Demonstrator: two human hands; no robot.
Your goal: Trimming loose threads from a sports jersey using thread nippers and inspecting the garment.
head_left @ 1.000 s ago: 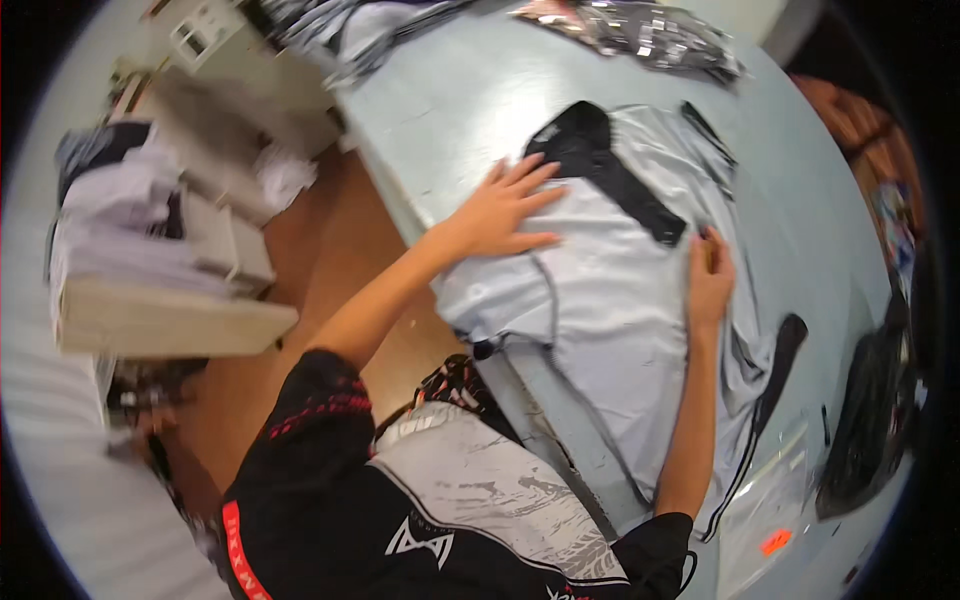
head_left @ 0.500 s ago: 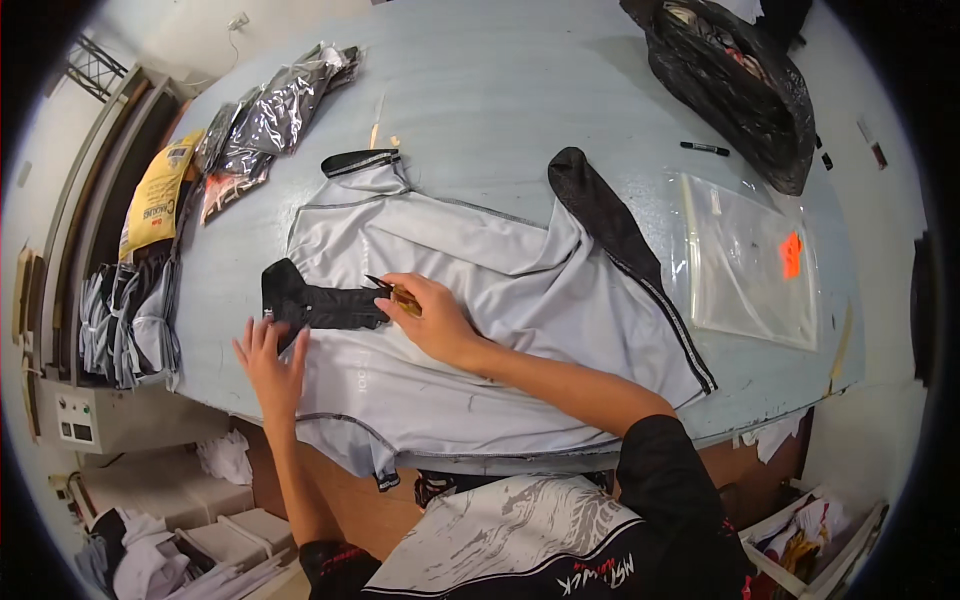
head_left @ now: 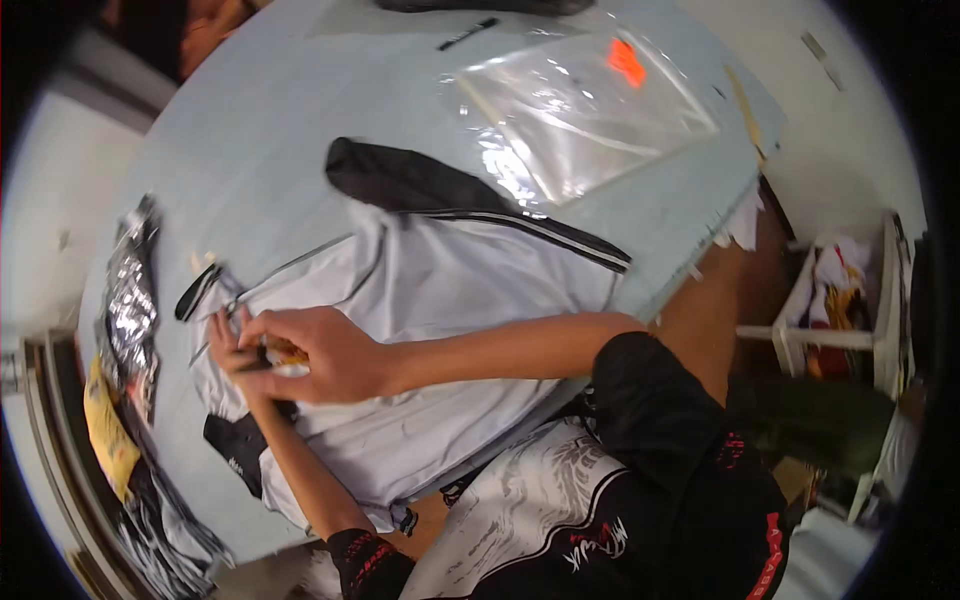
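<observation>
And there's the garment, a light grey shirt (head_left: 440, 275), spread across the blue-grey counter (head_left: 240, 140) right in front of the person. Both hands are up at its left end, close together! The right hand (head_left: 340, 350) has its fingers curled in around a small tool (head_left: 290, 352), yellowish in the grip, with a dark part pointing toward the other hand. Now the left hand (head_left: 235, 350): fingers slightly apart at the tips, right beside the tool, but blur and overlap get in the way, and I can't tell whether they pinch anything.

Look below: the black collar piece (head_left: 235, 445) lies on the left of the left forearm, while a small dark-edged cuff (head_left: 197, 292) sticks out just above the hands. Across the top of the shirt runs a long black panel (head_left: 425, 180) with striped edging. Beyond it, the clear plastic bags (head_left: 590, 120) lie flat, an orange sticker (head_left: 627, 62) on them, a black marker (head_left: 468, 34) nearby. Far left, a shiny packet (head_left: 130, 295) sits above a yellow one (head_left: 108, 430).
</observation>
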